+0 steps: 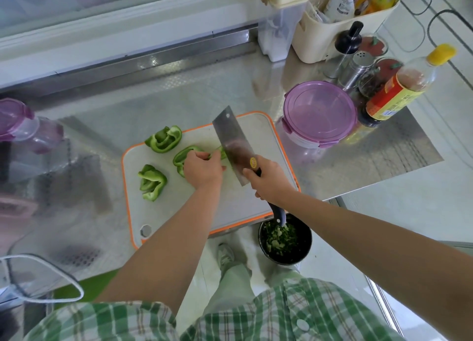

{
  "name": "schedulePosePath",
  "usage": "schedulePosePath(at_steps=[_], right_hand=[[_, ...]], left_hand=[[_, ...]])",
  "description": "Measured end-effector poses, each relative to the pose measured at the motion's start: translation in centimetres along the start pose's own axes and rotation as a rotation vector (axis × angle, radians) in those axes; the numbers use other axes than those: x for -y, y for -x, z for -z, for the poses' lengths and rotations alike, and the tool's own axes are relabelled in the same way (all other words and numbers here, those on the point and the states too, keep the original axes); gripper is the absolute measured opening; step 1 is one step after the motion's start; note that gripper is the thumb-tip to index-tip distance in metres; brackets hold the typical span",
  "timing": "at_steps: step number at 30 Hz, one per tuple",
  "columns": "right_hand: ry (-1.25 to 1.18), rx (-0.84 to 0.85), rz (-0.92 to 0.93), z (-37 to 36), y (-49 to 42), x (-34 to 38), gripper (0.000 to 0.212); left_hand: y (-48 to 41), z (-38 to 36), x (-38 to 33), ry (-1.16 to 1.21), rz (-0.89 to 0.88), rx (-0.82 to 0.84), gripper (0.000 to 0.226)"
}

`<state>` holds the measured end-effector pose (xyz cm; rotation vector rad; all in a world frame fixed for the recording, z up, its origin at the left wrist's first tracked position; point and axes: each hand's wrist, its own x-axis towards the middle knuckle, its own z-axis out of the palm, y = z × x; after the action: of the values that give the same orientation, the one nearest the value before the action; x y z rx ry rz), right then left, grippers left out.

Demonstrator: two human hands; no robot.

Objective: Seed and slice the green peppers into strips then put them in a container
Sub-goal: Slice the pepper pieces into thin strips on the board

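Observation:
On the white, orange-rimmed cutting board (pixel 256 128) lie green pepper pieces: one at the back left (pixel 163 139), one at the front left (pixel 151 182), and one (pixel 182 157) under my left hand (pixel 203 170), which holds it down with curled fingers. My right hand (pixel 270 179) grips the black handle of a cleaver (pixel 234 146). Its blade stands against the pepper beside my left fingers. A round container with a purple lid (pixel 320 113) sits right of the board.
Bottles, a shaker and jars (pixel 399 90) crowd the back right, with a cream caddy (pixel 340 26) behind. Another purple-lidded container (pixel 18 125) stands at the far left. A black bin of green scraps (pixel 285 239) sits on the floor below the table's edge.

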<state>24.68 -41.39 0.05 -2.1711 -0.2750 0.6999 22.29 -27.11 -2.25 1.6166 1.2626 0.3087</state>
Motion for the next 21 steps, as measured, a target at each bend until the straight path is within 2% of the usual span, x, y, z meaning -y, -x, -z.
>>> schedulePosePath(at_steps=[3, 7, 9, 11, 14, 19, 21], right_hand=[[-0.035, -0.041, -0.037, 0.1, 0.0, -0.1, 0.014], [0.009, 0.047, 0.032, -0.3, 0.6, 0.1, 0.016], [-0.01, 0.002, 0.002, -0.5, 0.5, -0.1, 0.013], [-0.06, -0.032, -0.037, -0.3, 0.5, -0.4, 0.011], [-0.021, 0.031, 0.025, 0.0, 0.8, -0.4, 0.012], [-0.048, -0.085, -0.055, 0.2, 0.5, -0.7, 0.015], [-0.023, -0.021, -0.027, 0.0, 0.7, -0.5, 0.014]], left_hand=[[0.3, 0.2, 0.0, -0.024, -0.003, -0.018, 0.025], [-0.4, 0.1, 0.9, -0.079, -0.018, -0.039, 0.018], [-0.6, 0.1, 1.1, -0.099, -0.017, -0.045, 0.014], [-0.6, 0.2, 1.1, -0.117, -0.035, -0.053, 0.021], [-0.1, 0.5, 0.5, -0.146, -0.076, -0.045, 0.026], [0.4, 1.2, 0.1, -0.238, -0.123, -0.098, 0.025], [0.2, 1.5, 0.3, -0.229, -0.081, -0.139, 0.027]])
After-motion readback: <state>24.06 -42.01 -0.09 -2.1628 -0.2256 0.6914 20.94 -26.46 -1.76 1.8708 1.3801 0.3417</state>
